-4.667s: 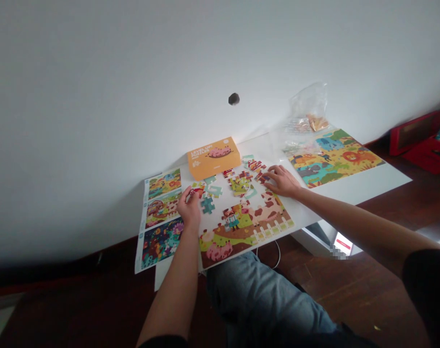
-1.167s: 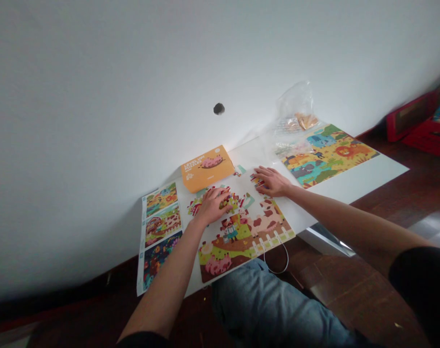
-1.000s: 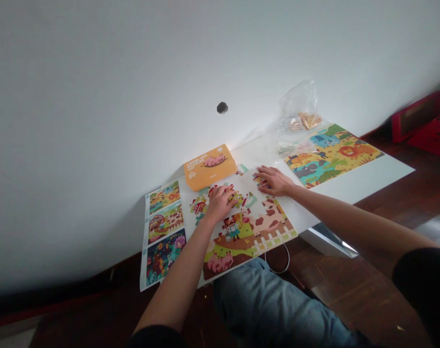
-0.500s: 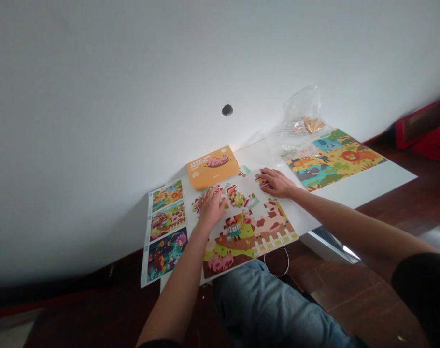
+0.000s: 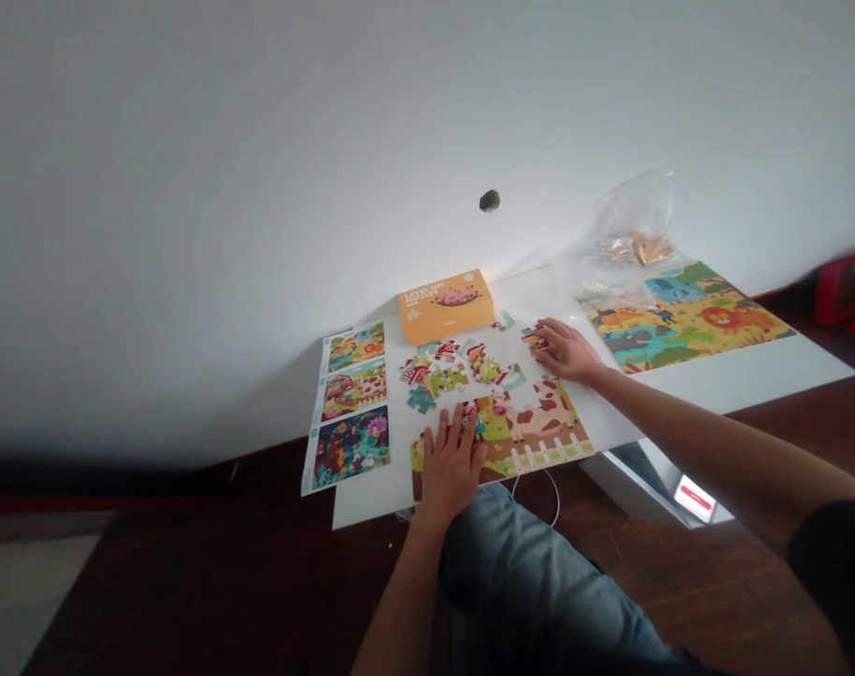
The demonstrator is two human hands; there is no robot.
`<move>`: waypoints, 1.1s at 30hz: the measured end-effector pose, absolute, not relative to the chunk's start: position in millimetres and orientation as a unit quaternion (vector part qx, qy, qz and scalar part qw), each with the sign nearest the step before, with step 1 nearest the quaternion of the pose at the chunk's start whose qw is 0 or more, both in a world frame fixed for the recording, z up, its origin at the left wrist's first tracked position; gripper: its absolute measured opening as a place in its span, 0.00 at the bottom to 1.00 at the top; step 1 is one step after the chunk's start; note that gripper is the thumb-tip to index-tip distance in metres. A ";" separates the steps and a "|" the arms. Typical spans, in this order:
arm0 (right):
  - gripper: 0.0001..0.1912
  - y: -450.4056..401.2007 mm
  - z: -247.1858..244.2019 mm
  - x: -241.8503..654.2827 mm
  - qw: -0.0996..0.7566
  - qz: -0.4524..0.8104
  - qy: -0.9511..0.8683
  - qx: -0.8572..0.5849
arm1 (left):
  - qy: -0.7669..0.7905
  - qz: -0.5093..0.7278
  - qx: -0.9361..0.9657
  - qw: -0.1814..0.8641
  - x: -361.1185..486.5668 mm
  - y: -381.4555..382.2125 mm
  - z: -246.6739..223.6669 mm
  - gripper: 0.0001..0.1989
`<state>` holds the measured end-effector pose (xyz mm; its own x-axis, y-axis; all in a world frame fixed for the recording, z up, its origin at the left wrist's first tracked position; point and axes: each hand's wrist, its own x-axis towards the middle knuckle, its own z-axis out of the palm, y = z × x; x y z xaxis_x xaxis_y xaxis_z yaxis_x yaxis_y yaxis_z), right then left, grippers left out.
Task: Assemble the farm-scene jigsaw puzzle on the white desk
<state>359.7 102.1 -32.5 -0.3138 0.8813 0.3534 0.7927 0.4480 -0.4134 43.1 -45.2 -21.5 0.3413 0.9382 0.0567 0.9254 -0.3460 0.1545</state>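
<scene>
My left hand (image 5: pixel 453 462) lies with its fingers spread on the lower left of the partly joined farm puzzle (image 5: pixel 540 422), which shows a cow and a white fence. Behind that hand, loose puzzle pieces (image 5: pixel 447 378) lie in a cluster on the white table (image 5: pixel 371 493). My right hand (image 5: pixel 569 351) rests with fingers apart over a small red and blue piece (image 5: pixel 535 338), above the cow. Part of the puzzle is hidden under the left hand.
An orange puzzle box (image 5: pixel 446 308) stands at the back. Left of it lies a picture sheet (image 5: pixel 349 404) with three scenes. On the right are a finished animal puzzle (image 5: pixel 687 314) and a clear plastic bag (image 5: pixel 634 221). A white drawer (image 5: pixel 652 483) juts out below.
My left hand has moved from the loose pieces down onto the joined puzzle, uncovering several pieces. My right hand stays by the same piece. The view has shifted.
</scene>
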 end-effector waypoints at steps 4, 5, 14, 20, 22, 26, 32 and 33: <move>0.19 84.3 -25.6 303.9 0.265 0.060 -0.757 -0.595 | 0.573 0.075 0.815 0.048 42.5 -44.4 -19.7 0.32; 0.21 81.6 -23.7 286.6 0.248 0.066 -0.756 -0.602 | 0.573 0.074 0.815 0.049 42.7 -44.8 -19.1 0.32; 0.28 113.4 -9.9 239.8 0.123 0.189 -0.702 -0.676 | 0.575 0.082 0.812 0.048 44.1 -47.4 -17.0 0.32; 0.16 132.6 1.6 290.1 0.184 0.188 -0.696 -0.668 | 0.571 0.093 0.814 0.042 42.8 -46.3 -18.5 0.32; 0.18 129.3 5.0 303.2 0.204 0.200 -0.703 -0.651 | 0.567 0.088 0.818 0.035 41.4 -46.5 -18.9 0.31; 0.21 110.3 2.9 314.4 0.192 0.288 -0.765 -0.543 | 0.564 0.071 0.823 0.004 37.3 -47.4 -19.0 0.30; 0.22 98.3 -9.3 313.3 0.126 0.255 -0.842 -0.459 | 0.560 0.051 0.827 -0.013 33.7 -46.6 -19.0 0.30; 0.23 100.2 -9.6 313.2 0.122 0.241 -0.842 -0.468 | 0.561 0.051 0.826 -0.013 33.6 -46.4 -19.0 0.30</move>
<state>313.2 100.2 -9.6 -0.5324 0.8463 -0.0192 0.7283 0.4463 -0.5200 33.6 -46.4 -19.0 0.3646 0.9259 0.0985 0.9286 -0.3694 0.0351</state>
